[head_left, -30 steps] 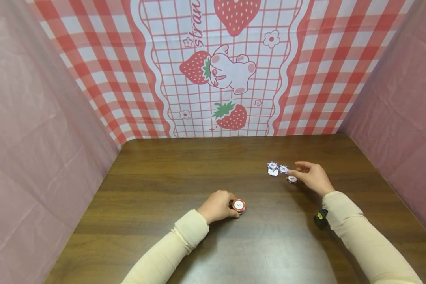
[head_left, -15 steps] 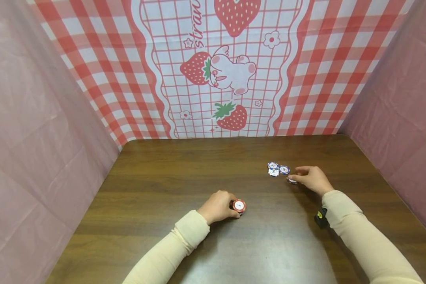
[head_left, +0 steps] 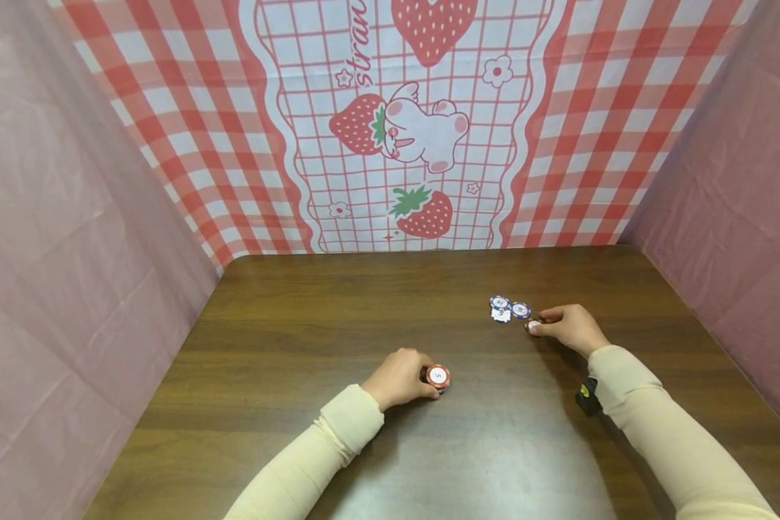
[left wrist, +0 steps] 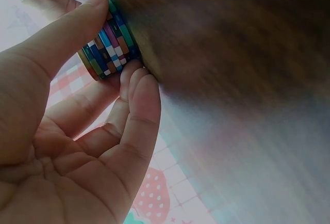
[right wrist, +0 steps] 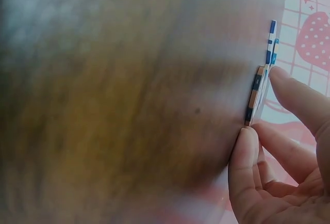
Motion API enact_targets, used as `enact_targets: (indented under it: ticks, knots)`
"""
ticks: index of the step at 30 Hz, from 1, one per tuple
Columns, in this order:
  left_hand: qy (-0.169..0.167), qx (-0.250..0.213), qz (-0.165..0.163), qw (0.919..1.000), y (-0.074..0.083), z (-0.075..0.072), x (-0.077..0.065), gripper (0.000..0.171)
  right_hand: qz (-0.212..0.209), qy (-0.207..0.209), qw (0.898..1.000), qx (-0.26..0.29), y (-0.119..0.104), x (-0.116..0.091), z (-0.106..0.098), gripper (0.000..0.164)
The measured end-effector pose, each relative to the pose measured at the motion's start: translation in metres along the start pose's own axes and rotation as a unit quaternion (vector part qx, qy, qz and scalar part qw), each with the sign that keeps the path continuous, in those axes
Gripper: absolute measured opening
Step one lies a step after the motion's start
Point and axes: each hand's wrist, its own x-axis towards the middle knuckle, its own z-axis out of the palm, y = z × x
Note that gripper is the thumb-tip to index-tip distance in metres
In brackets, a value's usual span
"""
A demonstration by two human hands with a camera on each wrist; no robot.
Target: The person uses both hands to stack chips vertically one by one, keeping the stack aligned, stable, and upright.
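Observation:
In the head view my left hand [head_left: 398,377] holds a stack of poker chips [head_left: 438,376] near the table's middle, with a red chip marked 5 on top. The left wrist view shows the stack's multicoloured edges [left wrist: 109,48] between thumb and fingertips. Farther back on the right, my right hand [head_left: 573,330] has its thumb and fingers at opposite edges of a single dark-and-tan poker chip [head_left: 532,327]. That chip [right wrist: 253,97] lies flat in the right wrist view. Just left of it are two blue-edged chips [head_left: 521,310] and a whiter chip [head_left: 500,316], partly overlapped.
The brown wooden table [head_left: 286,325] has a red checked strawberry cloth [head_left: 422,130] hanging behind it. Pink cloths [head_left: 71,253] hang along both sides. A small black device [head_left: 587,397] sits below the right sleeve.
My right hand has moved from beside a blue chip down to the dark-and-tan chip, its fingers now around the edge. The left hand and its stack stay in place.

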Motion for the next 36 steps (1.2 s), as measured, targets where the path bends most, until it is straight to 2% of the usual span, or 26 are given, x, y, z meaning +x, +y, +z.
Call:
enact_targets:
  ticks: [24,36]
  knots:
    - [0.004,0.000,0.009,1.0000,-0.0007,0.0009,0.0008,0.037,-0.035,0.010,0.999,-0.040,0.0000,0.0022,-0.0008,0.041]
    - [0.003,0.002,0.010,0.9999,-0.0007,-0.0002,0.0003,0.038,-0.045,0.011,0.996,-0.072,-0.0018,0.0050,-0.0001,0.038]
